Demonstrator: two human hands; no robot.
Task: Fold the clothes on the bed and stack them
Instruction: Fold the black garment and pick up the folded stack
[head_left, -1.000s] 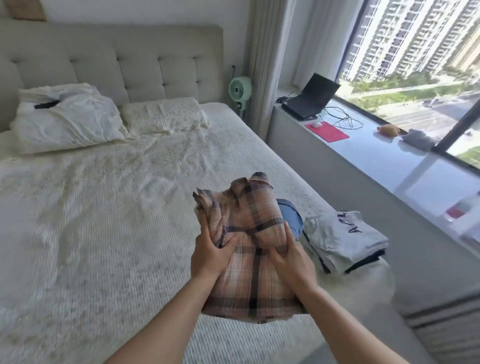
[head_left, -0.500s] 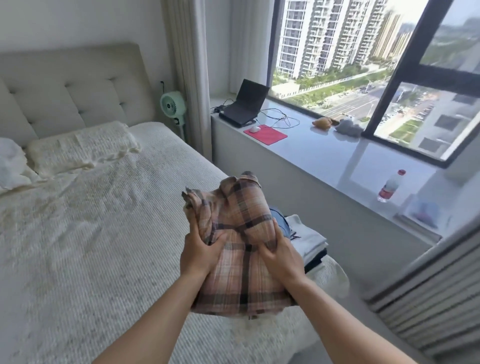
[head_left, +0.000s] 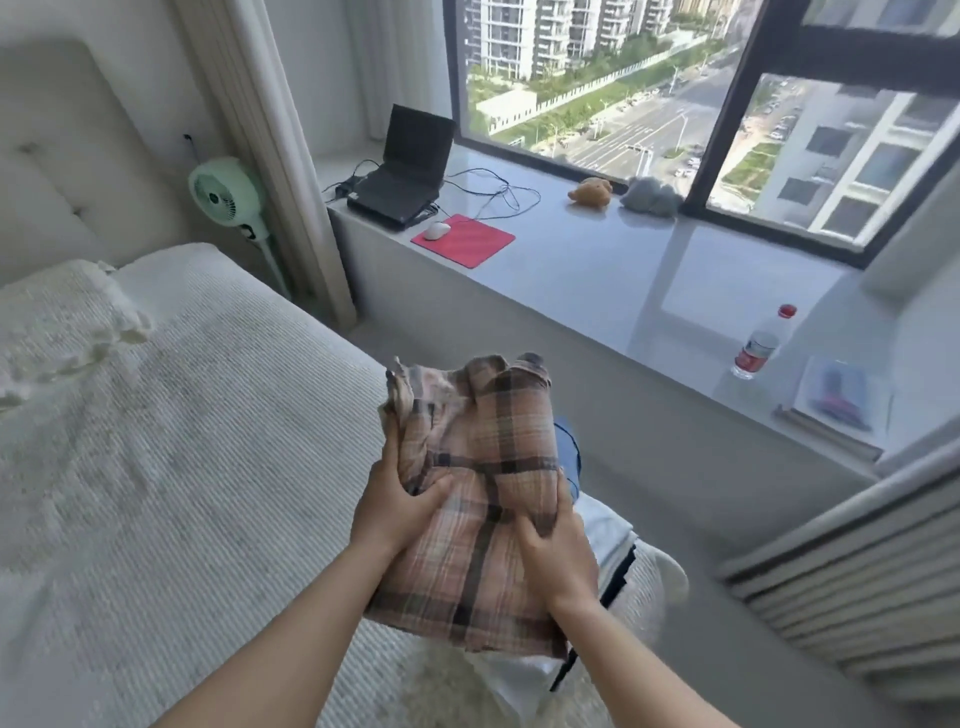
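Head view. Folded plaid shirt (head_left: 478, 499) held over the near right edge of the bed (head_left: 171, 467), w/ both hands. Left hand (head_left: 395, 514) grips the shirt's left side: thumb on top, fingers curled into bunched fabric. Right hand (head_left: 558, 551) grips the right side, thumb on top, fingers wrapped under the edge. Shirt collar end points away from the person; the lower hem hangs toward the camera. Partly hidden beneath and to the right of the shirt: a stack (head_left: 608, 540) of folded clothes at the bed's corner, w/ a blue garment (head_left: 569, 452) showing just behind the shirt. Pillow (head_left: 57, 322) lies at far left near the headboard (head_left: 62, 156). Right of the bed, the window sill (head_left: 597, 280) carries a laptop (head_left: 405, 166), red mouse pad (head_left: 465, 240) w/ white mouse (head_left: 435, 230), two soft toys (head_left: 589, 191), and a bottle (head_left: 761, 343). Green fan (head_left: 223, 195) stands beside the curtain (head_left: 270, 145).
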